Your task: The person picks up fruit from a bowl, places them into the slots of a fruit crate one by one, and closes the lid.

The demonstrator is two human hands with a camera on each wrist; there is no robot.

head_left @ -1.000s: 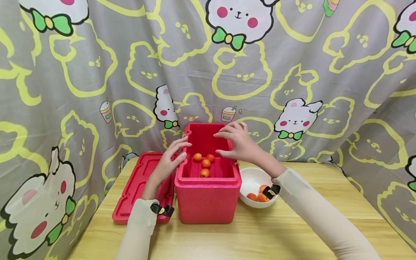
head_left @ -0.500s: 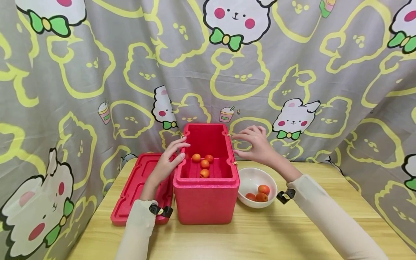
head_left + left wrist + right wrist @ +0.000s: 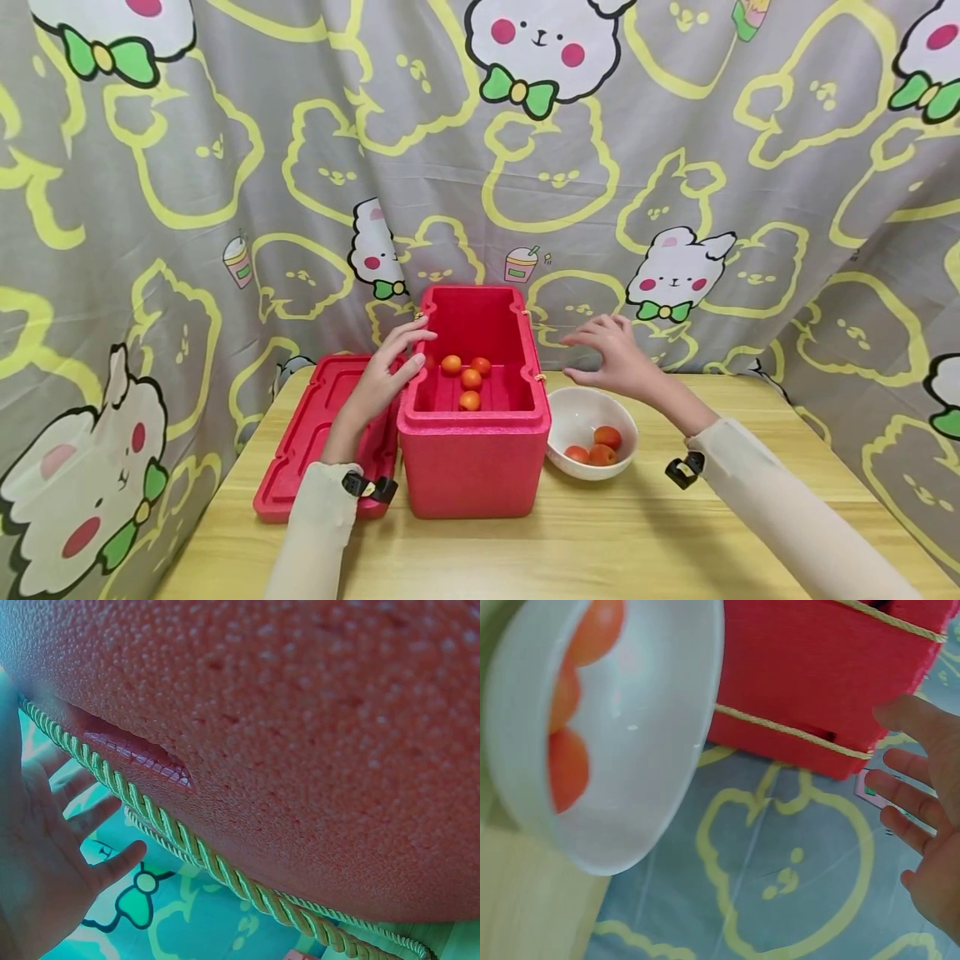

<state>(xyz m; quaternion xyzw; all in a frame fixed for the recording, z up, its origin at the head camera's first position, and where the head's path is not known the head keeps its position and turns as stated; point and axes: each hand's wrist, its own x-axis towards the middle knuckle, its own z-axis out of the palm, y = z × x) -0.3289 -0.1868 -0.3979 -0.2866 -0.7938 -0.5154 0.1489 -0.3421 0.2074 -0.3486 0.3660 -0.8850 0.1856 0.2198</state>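
Note:
A deep red foam box [image 3: 472,471] stands without its lid, with several small orange-red fruits [image 3: 470,380], like tomatoes, on its floor. My left hand [image 3: 382,375] rests at the box's left rim, fingers extended. In the left wrist view a twisted cord [image 3: 184,836] runs along the box's side near that hand. My right hand [image 3: 615,358] hovers behind and above a white bowl [image 3: 573,408], fingers spread and slightly bent around nothing. Three similar fruits [image 3: 607,437] lie in the bowl. The right wrist view shows the right hand [image 3: 934,795] apart from box and bowl.
The red lid [image 3: 330,442] lies flat on the wooden table [image 3: 600,550], left of the box and partly beneath the left forearm. A grey patterned curtain [image 3: 442,175] hangs behind and at both sides of the table.
My right hand has moved right, from over the box's opening to above the bowl. The left hand stays at the rim, and the fruits look the same.

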